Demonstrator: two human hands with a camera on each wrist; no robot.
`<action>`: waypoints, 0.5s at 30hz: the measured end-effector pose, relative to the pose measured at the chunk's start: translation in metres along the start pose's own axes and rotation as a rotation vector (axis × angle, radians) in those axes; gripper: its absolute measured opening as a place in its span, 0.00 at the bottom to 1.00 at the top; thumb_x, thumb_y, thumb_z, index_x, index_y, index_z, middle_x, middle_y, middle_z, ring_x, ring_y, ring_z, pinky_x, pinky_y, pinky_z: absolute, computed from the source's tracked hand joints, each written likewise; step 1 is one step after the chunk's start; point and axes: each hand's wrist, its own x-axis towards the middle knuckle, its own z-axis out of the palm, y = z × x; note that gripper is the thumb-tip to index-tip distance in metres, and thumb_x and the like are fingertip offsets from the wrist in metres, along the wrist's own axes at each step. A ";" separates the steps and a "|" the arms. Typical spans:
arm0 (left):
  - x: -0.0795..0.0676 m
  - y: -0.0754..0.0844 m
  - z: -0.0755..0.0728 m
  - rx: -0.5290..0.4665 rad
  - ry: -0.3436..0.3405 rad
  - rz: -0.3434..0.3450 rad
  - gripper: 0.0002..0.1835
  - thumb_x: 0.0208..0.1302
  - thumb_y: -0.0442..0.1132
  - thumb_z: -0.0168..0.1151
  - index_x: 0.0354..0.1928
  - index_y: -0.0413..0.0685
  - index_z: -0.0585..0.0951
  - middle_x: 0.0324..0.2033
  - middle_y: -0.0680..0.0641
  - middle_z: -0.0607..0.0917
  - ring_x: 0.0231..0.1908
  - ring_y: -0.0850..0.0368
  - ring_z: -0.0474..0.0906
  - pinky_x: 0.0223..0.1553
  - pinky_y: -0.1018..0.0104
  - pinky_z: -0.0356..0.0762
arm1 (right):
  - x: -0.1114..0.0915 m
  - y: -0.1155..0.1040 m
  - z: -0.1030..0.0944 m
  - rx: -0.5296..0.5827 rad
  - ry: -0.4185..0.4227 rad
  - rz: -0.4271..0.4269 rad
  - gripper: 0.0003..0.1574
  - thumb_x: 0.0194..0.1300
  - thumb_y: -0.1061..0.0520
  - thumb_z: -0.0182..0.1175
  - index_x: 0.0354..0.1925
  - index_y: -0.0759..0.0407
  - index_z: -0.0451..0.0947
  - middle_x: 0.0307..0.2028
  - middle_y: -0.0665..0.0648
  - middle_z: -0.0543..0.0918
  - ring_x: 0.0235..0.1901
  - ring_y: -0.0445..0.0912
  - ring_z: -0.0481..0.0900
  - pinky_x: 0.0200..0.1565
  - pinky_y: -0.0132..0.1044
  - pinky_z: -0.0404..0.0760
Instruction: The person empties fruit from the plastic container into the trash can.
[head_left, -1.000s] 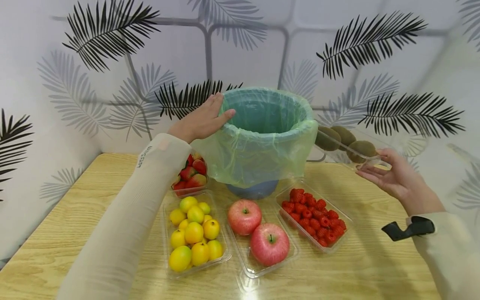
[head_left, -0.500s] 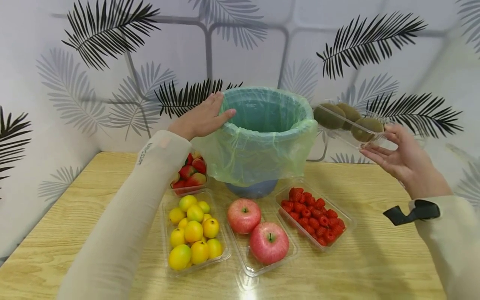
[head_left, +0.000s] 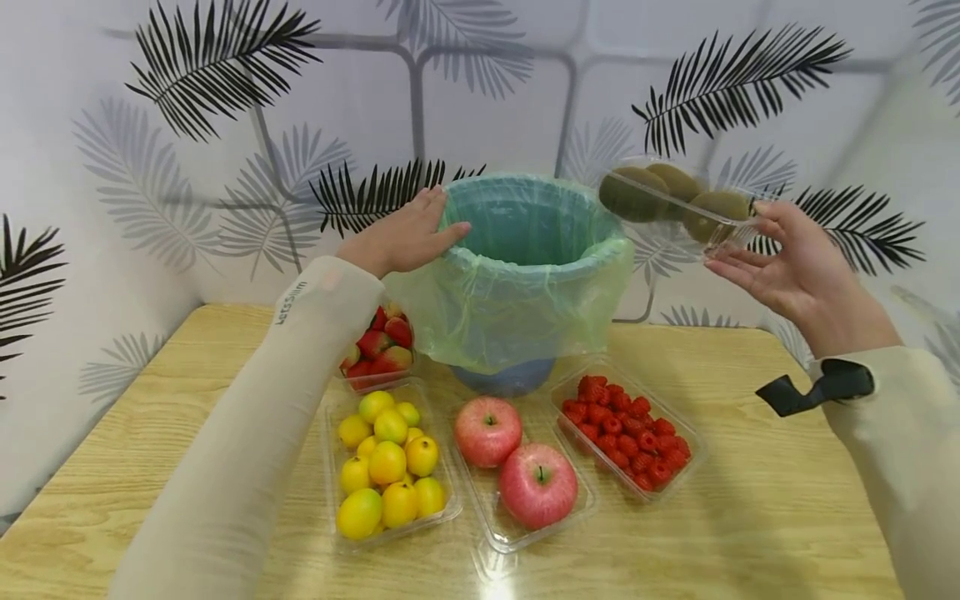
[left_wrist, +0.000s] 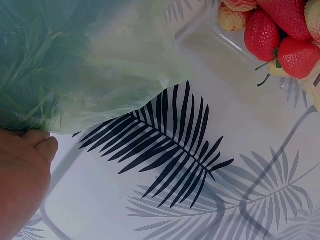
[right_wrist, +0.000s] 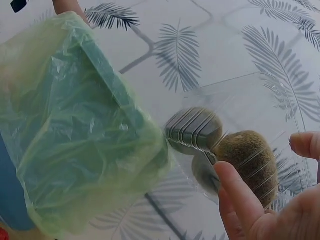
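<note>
My right hand (head_left: 802, 279) grips the near end of a clear plastic fruit tray (head_left: 678, 240), thumb on top and fingers beneath. In it sit 3 brown kiwis (head_left: 633, 195). The tray is raised, its far end level with the right rim of a blue bin and overlapping that rim in the head view. A thin green bag (head_left: 517, 321) lines the bin (head_left: 504, 377) and folds down over its outside. My left hand (head_left: 405, 239) rests on the bin's left rim, fingers straight along the bag. In the right wrist view the kiwis (right_wrist: 247, 157) show through the ribbed plastic.
On the wooden table (head_left: 780, 500), in front of the bin, are clear trays of small yellow fruits (head_left: 387, 463), red apples (head_left: 538, 486) and raspberries (head_left: 630, 437). Strawberries (head_left: 386, 350) stand at the bin's left, partly behind my left sleeve. A leaf-patterned wall (head_left: 495, 108) rises behind.
My right hand has lifted the kiwi tray upward, then brought it left toward the bin's rim. The left hand and the fruit trays on the table have stayed in place.
</note>
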 end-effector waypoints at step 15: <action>-0.001 0.001 0.001 -0.030 -0.001 0.002 0.37 0.73 0.50 0.29 0.74 0.39 0.33 0.75 0.42 0.31 0.74 0.49 0.25 0.74 0.54 0.31 | 0.021 0.020 0.061 -0.208 -0.098 0.024 0.29 0.69 0.51 0.53 0.61 0.36 0.52 0.75 0.59 0.30 0.75 0.54 0.36 0.67 0.45 0.62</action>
